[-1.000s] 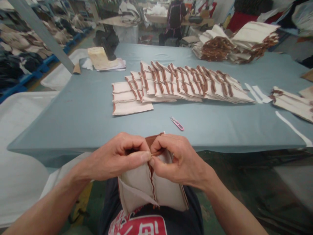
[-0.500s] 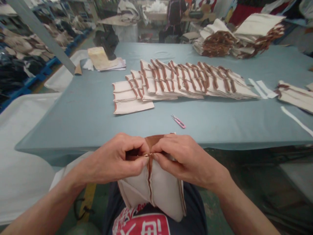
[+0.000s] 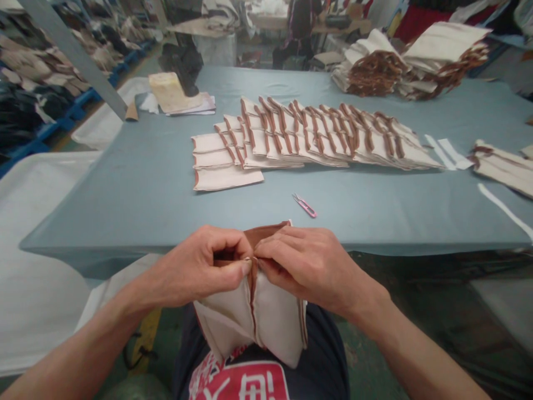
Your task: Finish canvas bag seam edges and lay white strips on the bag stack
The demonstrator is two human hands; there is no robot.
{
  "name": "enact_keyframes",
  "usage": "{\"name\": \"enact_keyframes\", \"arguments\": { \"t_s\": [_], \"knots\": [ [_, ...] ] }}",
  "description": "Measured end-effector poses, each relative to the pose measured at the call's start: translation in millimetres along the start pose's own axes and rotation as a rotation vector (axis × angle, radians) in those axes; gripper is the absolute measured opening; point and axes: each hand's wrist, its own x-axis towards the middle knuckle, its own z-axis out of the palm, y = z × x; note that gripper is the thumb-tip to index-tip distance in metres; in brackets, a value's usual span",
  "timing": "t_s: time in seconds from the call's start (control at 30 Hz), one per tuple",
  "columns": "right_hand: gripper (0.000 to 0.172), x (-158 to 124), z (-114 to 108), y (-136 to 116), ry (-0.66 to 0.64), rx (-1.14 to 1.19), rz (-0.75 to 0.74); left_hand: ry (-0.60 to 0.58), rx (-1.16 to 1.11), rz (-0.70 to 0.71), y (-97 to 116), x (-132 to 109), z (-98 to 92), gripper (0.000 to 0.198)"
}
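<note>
A cream fabric pouch (image 3: pixel 250 316) with a brown zipper down its middle hangs over my lap, just in front of the table's near edge. My left hand (image 3: pixel 200 269) is closed, pinching the pouch's top left beside the zipper. My right hand (image 3: pixel 308 266) is closed too, pinching the top right. The fingertips of both hands meet at a small metal zipper slider (image 3: pixel 251 259). Brown lining shows behind my fingers.
The blue-grey table (image 3: pixel 137 194) carries a fanned row of finished pouches (image 3: pixel 308 136), pink thread snips (image 3: pixel 306 206), white strips at the right and two pouch stacks (image 3: pixel 408 66) at the far right. A person sits beyond the table. White sheeting lies to the left.
Both hands stay pinched at the zipper top. The pouch has shifted slightly and its two halves have drawn closer together along the zipper.
</note>
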Motion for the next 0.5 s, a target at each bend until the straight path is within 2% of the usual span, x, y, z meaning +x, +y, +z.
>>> {"name": "enact_keyframes", "arguments": {
  "t_s": [0.1,0.17,0.33,0.4,0.5],
  "knots": [
    [0.023,5,-1,0,0.024,-0.026,0.003,0.015,0.021,0.034,-1,1,0.2,0.010],
    [0.018,7,-3,2,0.028,0.089,0.024,0.033,0.046,0.075,-3,2,1.0,0.011],
    [0.013,12,-4,8,-0.134,0.423,0.181,0.128,0.200,0.228,-10,-2,4.8,0.012],
    [0.012,15,-3,9,-0.180,0.462,0.244,0.181,0.274,0.275,-12,-5,5.4,0.012],
    [0.011,18,-1,7,-0.168,0.462,0.290,0.226,0.351,0.295,-14,-7,3.6,0.014]
  ]
}}
